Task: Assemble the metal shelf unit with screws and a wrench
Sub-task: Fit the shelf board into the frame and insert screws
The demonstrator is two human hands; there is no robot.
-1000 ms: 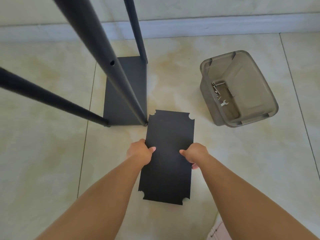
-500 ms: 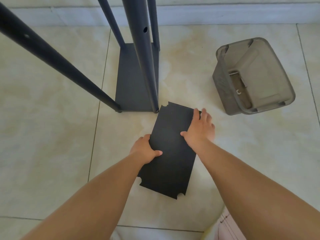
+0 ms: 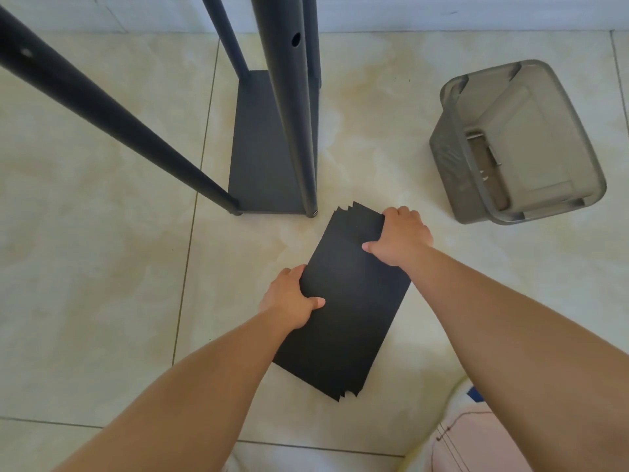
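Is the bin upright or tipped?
Tipped. The bin lies on its side on the floor, its opening facing the camera.

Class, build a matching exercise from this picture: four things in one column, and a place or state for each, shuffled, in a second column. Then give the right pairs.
Things
1. left hand
2. right hand
3. grey bin
4. shelf frame

Places or states
A. stands upright on the floor
B. grips the black panels' far corner
C. lies tipped over
D. grips the panels' left edge

Pairs: 1-D, 2-B, 3-C, 4-A
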